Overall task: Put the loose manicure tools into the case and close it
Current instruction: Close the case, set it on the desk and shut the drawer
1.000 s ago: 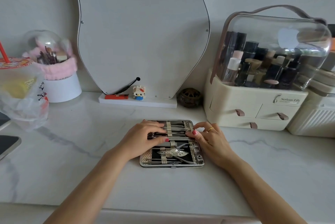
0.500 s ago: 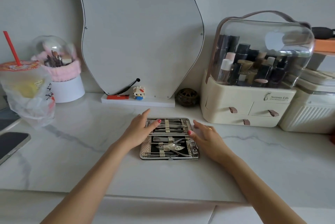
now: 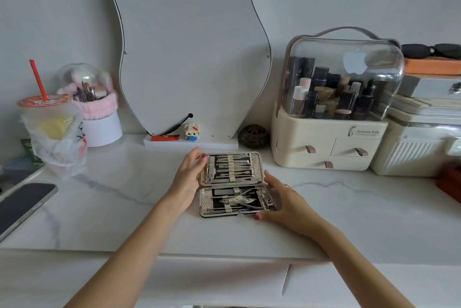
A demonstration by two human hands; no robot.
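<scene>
The manicure case [image 3: 205, 200] lies open on the white marble counter, its two halves filled with several metal tools [image 3: 234, 169] held under gold straps. The far half is tilted up slightly. My left hand [image 3: 187, 178] grips the far half at its left edge, thumb near the top corner. My right hand [image 3: 287, 204] rests against the right edge of the near half, thumb at its front corner. No loose tool shows on the counter.
A curvy mirror [image 3: 189, 45] stands behind the case with a small toy figure [image 3: 191, 131] and a lighter on its base. A cosmetics organizer [image 3: 331, 113] sits right, a bagged drink [image 3: 50, 128] and a phone [image 3: 22, 204] left.
Both hands slid off the tools to the case's outer edges. The left hand took hold of the far half, which has started to lift. The view pulled back.
</scene>
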